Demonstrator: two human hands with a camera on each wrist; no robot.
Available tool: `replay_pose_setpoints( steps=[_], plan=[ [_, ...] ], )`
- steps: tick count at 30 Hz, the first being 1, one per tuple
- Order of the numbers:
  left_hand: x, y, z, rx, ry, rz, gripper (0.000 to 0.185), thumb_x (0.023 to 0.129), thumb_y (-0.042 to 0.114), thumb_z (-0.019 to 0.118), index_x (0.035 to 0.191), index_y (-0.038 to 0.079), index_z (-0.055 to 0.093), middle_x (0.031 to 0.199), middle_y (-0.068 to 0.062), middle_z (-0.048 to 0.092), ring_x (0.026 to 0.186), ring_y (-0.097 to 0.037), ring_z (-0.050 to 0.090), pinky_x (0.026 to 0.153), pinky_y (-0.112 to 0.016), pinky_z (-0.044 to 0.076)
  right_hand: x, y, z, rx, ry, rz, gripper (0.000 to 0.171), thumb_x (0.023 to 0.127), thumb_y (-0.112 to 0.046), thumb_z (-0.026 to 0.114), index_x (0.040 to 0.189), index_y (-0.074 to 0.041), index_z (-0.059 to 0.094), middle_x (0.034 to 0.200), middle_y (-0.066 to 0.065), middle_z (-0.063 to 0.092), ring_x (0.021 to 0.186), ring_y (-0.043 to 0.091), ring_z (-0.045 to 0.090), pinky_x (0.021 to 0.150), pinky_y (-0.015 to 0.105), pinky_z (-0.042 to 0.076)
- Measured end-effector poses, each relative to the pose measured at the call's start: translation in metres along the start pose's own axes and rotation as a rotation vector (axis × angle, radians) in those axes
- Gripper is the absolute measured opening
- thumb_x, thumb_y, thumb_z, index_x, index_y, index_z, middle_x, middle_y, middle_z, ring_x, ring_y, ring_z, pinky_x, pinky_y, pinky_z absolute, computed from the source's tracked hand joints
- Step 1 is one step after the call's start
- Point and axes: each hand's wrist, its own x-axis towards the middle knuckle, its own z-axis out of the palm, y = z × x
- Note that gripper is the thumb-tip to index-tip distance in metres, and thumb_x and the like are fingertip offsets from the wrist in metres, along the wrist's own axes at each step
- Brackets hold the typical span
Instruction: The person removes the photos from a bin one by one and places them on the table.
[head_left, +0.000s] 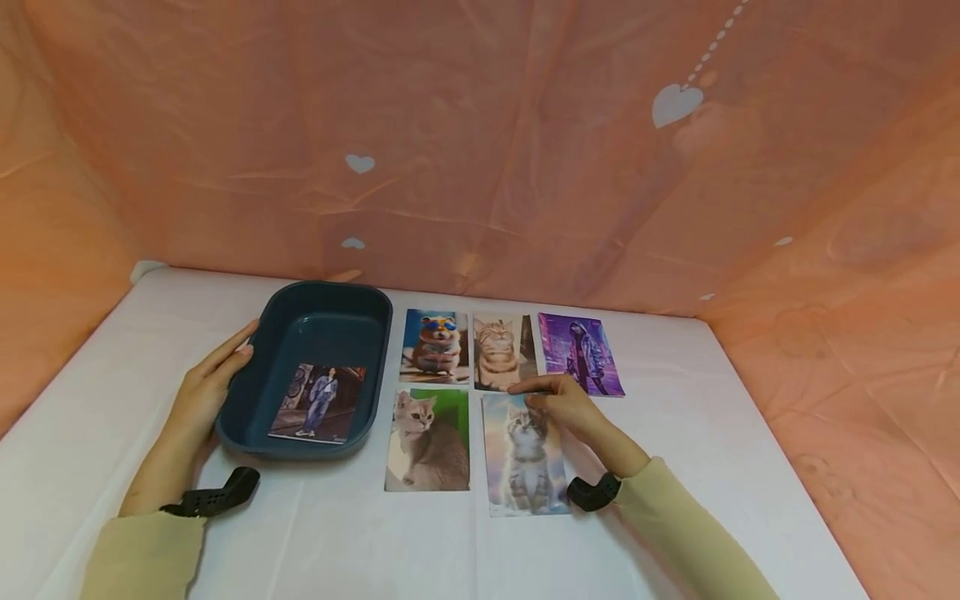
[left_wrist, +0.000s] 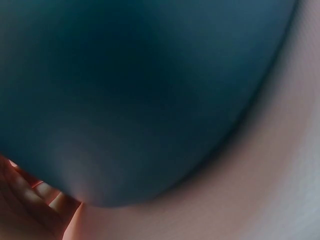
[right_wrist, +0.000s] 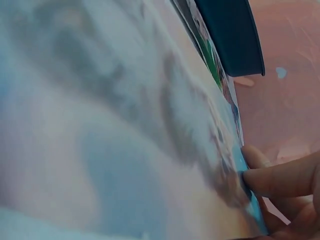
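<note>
My left hand (head_left: 208, 387) grips a dark teal plastic tray (head_left: 242, 375) by its left side; the tray's outer wall (left_wrist: 150, 100) fills much of the left wrist view, with some fingers (left_wrist: 30, 200) at its edge. Inside the tray lies a picture card of a person in blue clothes (head_left: 321, 402). My right hand (head_left: 566, 407) pinches the upper edge of a fluffy kitten picture card (head_left: 525, 467). In the right wrist view, the thumb (right_wrist: 280, 179) is on the card's printed face and other fingers are behind its edge.
Beside the kitten card lies a grey-brown cat card (head_left: 435, 450). Behind are a hamster card (head_left: 438, 350), an orange cat card (head_left: 497, 354) and a purple hooded-figure card (head_left: 581, 354). A white-covered table (head_left: 345, 533) meets orange sheeting (head_left: 480, 167) at the back and sides.
</note>
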Motion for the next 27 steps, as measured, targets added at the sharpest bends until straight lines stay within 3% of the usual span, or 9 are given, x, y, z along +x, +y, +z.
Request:
replay_pose_setpoints(
  steps=[3, 6, 9, 14, 20, 27],
  plan=[
    [0.0, 0.0, 0.0, -0.009, -0.005, 0.01, 0.053, 0.097, 0.045, 0.05, 0.147, 0.035, 0.036, 0.156, 0.016, 0.025, 0.141, -0.004, 0.02, 0.092, -0.004, 0.033, -0.001, 0.0, 0.002, -0.001, 0.011, -0.009, 0.028, 0.09, 0.005, 0.053, 0.115, 0.009, 0.065, 0.128, 0.025, 0.058, 0.088, 0.012, 0.059, 0.07, 0.022, 0.045],
    [-0.001, -0.001, 0.0, -0.04, -0.012, 0.016, 0.052, 0.098, 0.043, 0.051, 0.147, 0.033, 0.037, 0.155, 0.016, 0.027, 0.14, -0.003, 0.022, 0.082, -0.002, 0.036, -0.002, -0.001, 0.005, -0.012, 0.035, 0.002, 0.028, 0.09, 0.005, 0.052, 0.115, 0.007, 0.066, 0.128, 0.024, 0.058, 0.056, 0.004, 0.041, 0.055, 0.02, 0.034],
    [-0.002, -0.001, 0.0, -0.055, -0.016, 0.015, 0.052, 0.098, 0.042, 0.051, 0.147, 0.033, 0.037, 0.155, 0.016, 0.027, 0.14, -0.004, 0.022, 0.082, -0.003, 0.037, -0.002, -0.002, 0.009, -0.046, 0.061, 0.008, 0.028, 0.09, 0.004, 0.051, 0.114, 0.004, 0.068, 0.126, 0.022, 0.059, 0.044, 0.005, 0.025, 0.047, 0.02, 0.026],
    [-0.001, 0.0, -0.001, -0.062, -0.025, 0.008, 0.053, 0.098, 0.042, 0.051, 0.147, 0.034, 0.036, 0.156, 0.016, 0.024, 0.142, -0.005, 0.018, 0.085, -0.002, 0.035, -0.002, -0.002, 0.013, -0.082, 0.097, -0.006, 0.026, 0.09, 0.004, 0.053, 0.11, 0.001, 0.07, 0.125, 0.02, 0.061, 0.063, 0.008, 0.043, 0.054, 0.021, 0.033],
    [-0.001, 0.0, -0.001, -0.043, -0.02, 0.007, 0.052, 0.098, 0.043, 0.05, 0.147, 0.035, 0.036, 0.157, 0.014, 0.023, 0.142, -0.007, 0.019, 0.082, -0.002, 0.037, -0.002, 0.0, 0.015, -0.111, 0.135, -0.049, 0.023, 0.087, 0.003, 0.058, 0.107, 0.001, 0.071, 0.115, 0.018, 0.067, 0.1, 0.022, 0.06, 0.077, 0.022, 0.047],
    [-0.001, 0.0, 0.0, -0.045, -0.016, 0.012, 0.053, 0.097, 0.043, 0.051, 0.147, 0.034, 0.036, 0.157, 0.014, 0.024, 0.143, -0.006, 0.019, 0.084, -0.002, 0.036, -0.001, 0.0, 0.01, -0.097, 0.167, -0.085, 0.022, 0.088, 0.005, 0.058, 0.107, 0.006, 0.069, 0.107, 0.022, 0.069, 0.094, 0.024, 0.065, 0.076, 0.022, 0.051]
  ],
)
